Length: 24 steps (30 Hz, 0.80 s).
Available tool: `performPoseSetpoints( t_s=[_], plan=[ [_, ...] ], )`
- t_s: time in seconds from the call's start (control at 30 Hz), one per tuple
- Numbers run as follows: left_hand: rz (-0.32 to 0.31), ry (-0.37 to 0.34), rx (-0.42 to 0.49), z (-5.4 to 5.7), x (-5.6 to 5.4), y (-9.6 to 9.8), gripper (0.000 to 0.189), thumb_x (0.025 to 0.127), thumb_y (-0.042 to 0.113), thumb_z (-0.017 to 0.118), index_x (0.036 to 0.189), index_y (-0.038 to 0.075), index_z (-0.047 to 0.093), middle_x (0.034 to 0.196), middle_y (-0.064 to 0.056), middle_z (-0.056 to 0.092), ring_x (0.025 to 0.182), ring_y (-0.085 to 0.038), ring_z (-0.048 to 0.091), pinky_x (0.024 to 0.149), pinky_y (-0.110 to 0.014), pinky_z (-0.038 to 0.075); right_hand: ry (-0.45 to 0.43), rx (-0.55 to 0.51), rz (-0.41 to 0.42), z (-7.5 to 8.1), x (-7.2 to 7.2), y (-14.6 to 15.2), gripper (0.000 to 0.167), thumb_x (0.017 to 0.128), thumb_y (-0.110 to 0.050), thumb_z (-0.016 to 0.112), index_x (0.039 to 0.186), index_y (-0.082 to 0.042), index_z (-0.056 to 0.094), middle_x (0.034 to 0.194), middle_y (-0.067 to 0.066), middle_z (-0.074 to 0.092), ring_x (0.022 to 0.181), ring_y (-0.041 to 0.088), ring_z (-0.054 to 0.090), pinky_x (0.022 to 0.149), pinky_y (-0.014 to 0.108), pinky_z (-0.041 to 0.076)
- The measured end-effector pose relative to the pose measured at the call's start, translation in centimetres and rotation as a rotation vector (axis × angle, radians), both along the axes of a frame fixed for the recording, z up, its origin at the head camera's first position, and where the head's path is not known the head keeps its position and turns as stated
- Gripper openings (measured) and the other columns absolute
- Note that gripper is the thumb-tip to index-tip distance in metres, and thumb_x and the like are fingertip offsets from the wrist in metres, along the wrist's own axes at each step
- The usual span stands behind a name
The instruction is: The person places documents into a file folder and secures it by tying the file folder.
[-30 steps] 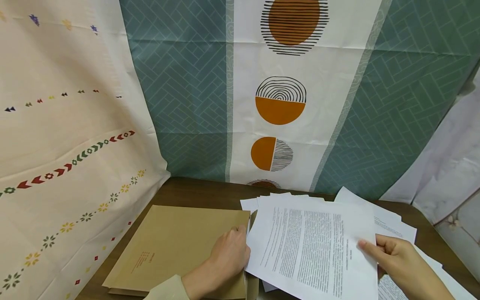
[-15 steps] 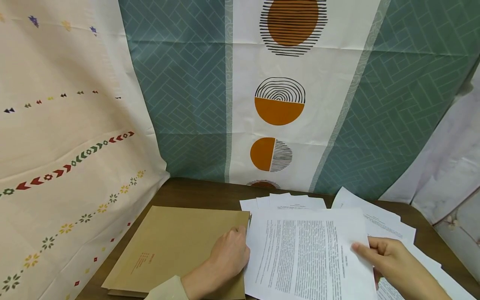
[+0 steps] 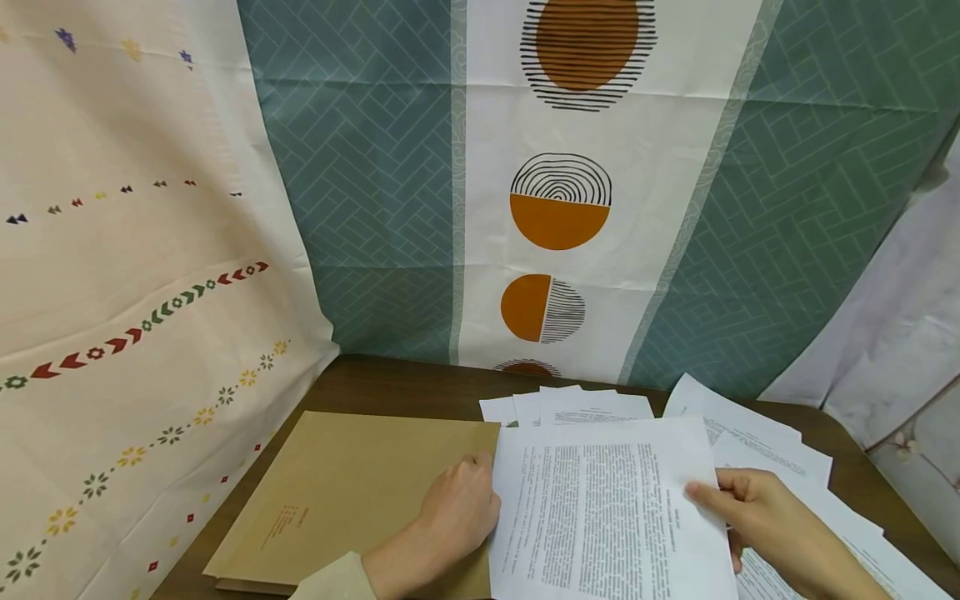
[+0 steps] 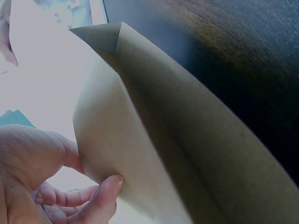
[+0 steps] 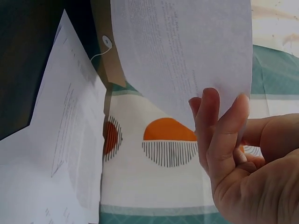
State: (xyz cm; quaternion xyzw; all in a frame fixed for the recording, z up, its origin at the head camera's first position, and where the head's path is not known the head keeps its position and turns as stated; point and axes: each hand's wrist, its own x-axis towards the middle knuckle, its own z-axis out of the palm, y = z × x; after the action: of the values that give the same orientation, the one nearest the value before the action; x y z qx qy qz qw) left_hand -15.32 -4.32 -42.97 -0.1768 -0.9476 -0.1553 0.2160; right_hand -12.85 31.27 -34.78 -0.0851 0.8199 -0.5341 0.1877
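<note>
Left hand (image 3: 459, 504) has its fingers curled on a brown envelope (image 3: 337, 492), lower middle of frame. Right hand (image 3: 761, 512) is pinching a printed sheet (image 3: 600, 508), lower right.

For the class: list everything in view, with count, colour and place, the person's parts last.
Table: 1, dark brown, across the bottom
Envelope: 1, brown with red print, on the table's left
Button: 1, white, on the envelope
Held paper: at least 1, white, at the envelope's opening
Loose papers: several, exact count unclear, white, behind and right of the held paper
Patterned cloth: 1, mainly teal and white, at the back
Floral cloth: 1, cream, left
Pale covering: 1, whitish, far right
Left hand: 1, gripping the envelope
Right hand: 1, pinching the held paper
Sleeve: 1, pale, on the left hand's side
</note>
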Motion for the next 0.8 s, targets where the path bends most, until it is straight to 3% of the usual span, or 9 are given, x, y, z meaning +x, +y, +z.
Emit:
performPoseSetpoints(
  t_s=[0.3,0.8],
  plan=[
    [-0.006,0.002,0.002,0.0,0.1,0.0,0.012,0.075,-0.001,0.066,0.081,0.001,0.056,0.064,-0.005,0.048,0.053,-0.017,0.055,0.046,-0.031,0.045,-0.003,-0.039,-0.008,-0.4,-0.7,-1.2,0.034,0.107,-0.022,0.054,0.115,0.01,0.064,0.092,0.011,0.073,0.061,0.021,0.066,0.048,0.031,0.051],
    [-0.019,-0.024,0.003,0.1,0.2,0.0,0.008,0.078,0.0,0.064,0.082,0.0,0.057,0.064,-0.004,0.048,0.052,-0.011,0.045,0.045,-0.027,0.04,0.015,-0.093,0.025,-1.9,-1.9,-3.7,0.033,0.105,-0.021,0.057,0.111,0.011,0.063,0.093,0.015,0.074,0.064,0.022,0.068,0.046,0.029,0.05]
  ],
)
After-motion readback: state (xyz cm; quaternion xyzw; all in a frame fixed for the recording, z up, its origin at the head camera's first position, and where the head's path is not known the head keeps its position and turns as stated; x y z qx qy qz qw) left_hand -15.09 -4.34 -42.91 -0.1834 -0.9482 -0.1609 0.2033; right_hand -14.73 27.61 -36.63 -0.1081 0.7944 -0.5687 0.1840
